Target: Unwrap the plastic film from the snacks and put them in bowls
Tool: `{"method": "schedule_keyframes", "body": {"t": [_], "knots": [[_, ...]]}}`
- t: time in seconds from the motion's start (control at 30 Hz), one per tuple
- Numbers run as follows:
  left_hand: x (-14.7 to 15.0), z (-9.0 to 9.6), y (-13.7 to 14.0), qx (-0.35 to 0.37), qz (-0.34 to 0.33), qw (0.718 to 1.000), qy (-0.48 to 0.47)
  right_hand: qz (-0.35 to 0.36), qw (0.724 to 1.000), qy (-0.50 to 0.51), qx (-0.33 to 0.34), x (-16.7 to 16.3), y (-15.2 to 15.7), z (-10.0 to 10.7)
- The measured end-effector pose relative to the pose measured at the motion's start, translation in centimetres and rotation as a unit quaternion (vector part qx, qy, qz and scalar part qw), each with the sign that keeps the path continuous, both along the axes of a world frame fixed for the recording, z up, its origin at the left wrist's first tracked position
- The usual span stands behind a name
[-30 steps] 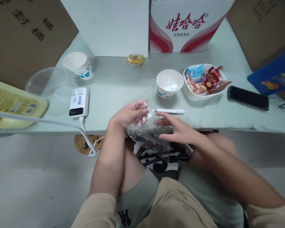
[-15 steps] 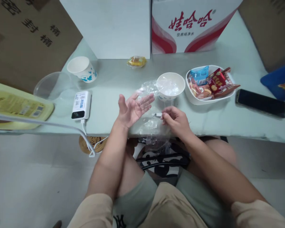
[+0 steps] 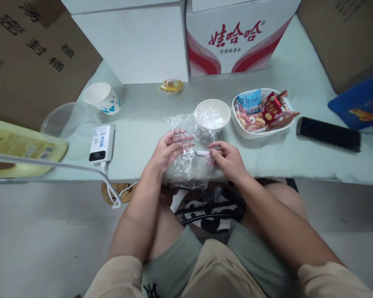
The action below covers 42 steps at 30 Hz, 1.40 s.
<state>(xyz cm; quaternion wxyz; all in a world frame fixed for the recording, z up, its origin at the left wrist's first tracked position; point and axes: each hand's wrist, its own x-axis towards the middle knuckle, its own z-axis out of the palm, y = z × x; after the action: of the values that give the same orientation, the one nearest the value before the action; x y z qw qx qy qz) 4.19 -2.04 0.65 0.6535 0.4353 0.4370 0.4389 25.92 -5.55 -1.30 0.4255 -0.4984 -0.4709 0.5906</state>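
In the head view, the left hand [image 3: 168, 151] has its fingers parted behind and among clear plastic film [image 3: 186, 163], though whether its thumb catches any of that film I cannot tell. The right hand [image 3: 229, 160] appears to pinch a short white stick [image 3: 202, 153] between thumb and finger, its end pointing toward the left hand. The film lies loose and crumpled at the near edge of the table [image 3: 139, 124], between the hands and up against the front of a paper cup [image 3: 223, 108]. As for progress, I judge the handling to be midway: the film is out and spread, and clear plastic already sits in the cup, but the film is neither flattened nor gathered, and the stick is not yet laid down.
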Motion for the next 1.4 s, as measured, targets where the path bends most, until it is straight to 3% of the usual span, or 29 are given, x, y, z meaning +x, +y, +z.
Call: {"method": "schedule_keyframes", "body": {"t": [0.13, 0.37, 0.63, 0.7, 0.77, 0.83, 0.9, 0.97, 1.17, 1.33, 1.4], "knots": [[-0.1, 0.2, -0.3, -0.011, -0.053, 0.998, 0.032, 0.047, 0.996, 0.044, -0.059, -0.5, 0.2, -0.1], [-0.7, 0.8, -0.6, -0.086, -0.11, 0.983, 0.12, 0.033, 0.999, 0.039, -0.012, -1.0, 0.3, -0.1], [-2.7, 0.6, -1.6, -0.019, -0.117, 0.993, 0.001, 0.084, 0.991, 0.101, 0.008, 0.0, -0.3, -0.2], [-2.9, 0.3, -1.4, -0.025, -0.13, 0.99, 0.046, 0.064, 0.996, 0.043, 0.039, 0.0, -0.3, -0.6], [-2.9, 0.0, -1.1, -0.023, -0.132, 0.985, 0.106, 0.009, 0.992, -0.06, 0.113, 0.1, -0.3, -0.9], [-2.9, -0.2, -0.7, 0.006, -0.11, 0.983, 0.145, -0.04, 0.965, -0.153, 0.207, 0.2, -0.4, -1.1], [-2.8, -0.2, -0.4, 0.046, -0.094, 0.979, 0.173, -0.051, 0.944, -0.184, 0.27, 0.3, -0.6, -1.3], [-2.6, -0.3, -0.2, 0.071, -0.1, 0.973, 0.197, -0.037, 0.945, -0.155, 0.285, 0.2, -0.6, -1.7], [-2.2, -0.6, 0.1, 0.101, -0.099, 0.964, 0.225, -0.033, 0.971, -0.069, 0.228, 0.1, -0.2, -2.3], [-2.5, -0.3, 0.0, 0.101, -0.082, 0.972, 0.194, -0.037, 0.94, -0.136, 0.31, 1.1, -0.4, -1.3], [-2.6, -0.3, -0.1, 0.066, -0.059, 0.985, 0.149, -0.033, 0.922, -0.166, 0.348, 1.4, -0.2, -1.2]]}}
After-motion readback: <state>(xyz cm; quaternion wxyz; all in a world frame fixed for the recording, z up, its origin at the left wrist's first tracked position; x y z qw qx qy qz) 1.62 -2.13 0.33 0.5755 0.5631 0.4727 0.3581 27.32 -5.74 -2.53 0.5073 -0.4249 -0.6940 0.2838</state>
